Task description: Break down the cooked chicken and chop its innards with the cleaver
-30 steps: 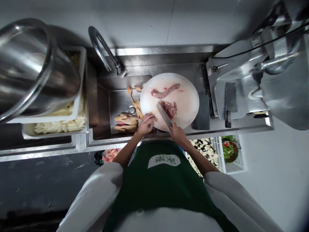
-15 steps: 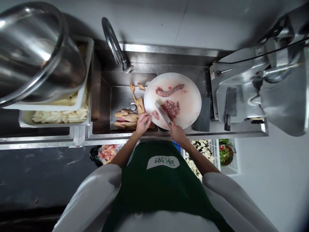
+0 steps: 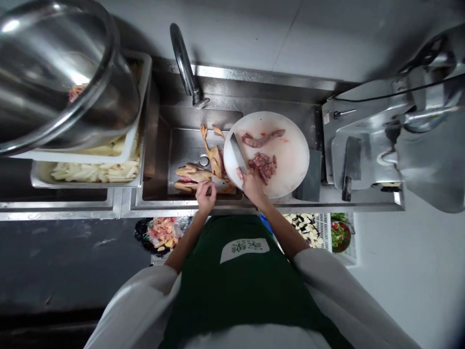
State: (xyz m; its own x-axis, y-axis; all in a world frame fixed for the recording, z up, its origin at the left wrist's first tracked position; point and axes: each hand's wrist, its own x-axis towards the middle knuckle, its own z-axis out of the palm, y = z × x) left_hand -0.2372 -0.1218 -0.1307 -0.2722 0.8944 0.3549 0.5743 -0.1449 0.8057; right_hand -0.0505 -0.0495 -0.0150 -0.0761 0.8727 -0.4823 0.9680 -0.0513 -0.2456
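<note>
My right hand (image 3: 253, 188) is wrapped round a kitchen knife (image 3: 238, 152), its blade slanting up and left across the round white cutting board (image 3: 294, 169). Beside the blade lies a pile of chopped raw meat (image 3: 264, 166), with a small meat piece (image 3: 239, 173) close to my knuckles. A long strip of raw meat (image 3: 262, 139) rests farther back on the board. Over the sink's front edge my left hand (image 3: 206, 196) is closed, fingers curled; whatever they hold is hidden. Plucked poultry (image 3: 191, 175) lies below it in the sink, beside a pale grey patch I cannot make out.
A faucet (image 3: 183, 63) arches behind the sink (image 3: 174, 145). Left stand a large steel pot (image 3: 123, 106) and a tray of pale cut strips (image 3: 90, 172). On the right, a cleaver (image 3: 350, 165) lies on a slicing machine (image 3: 366, 140). Crates with cut vegetables (image 3: 305, 228) stand below the counter.
My left hand has moved off the board's edge, left and toward me over the sink. The knife has shifted left on the board, nearer its rim. The whole view has shifted slightly.
</note>
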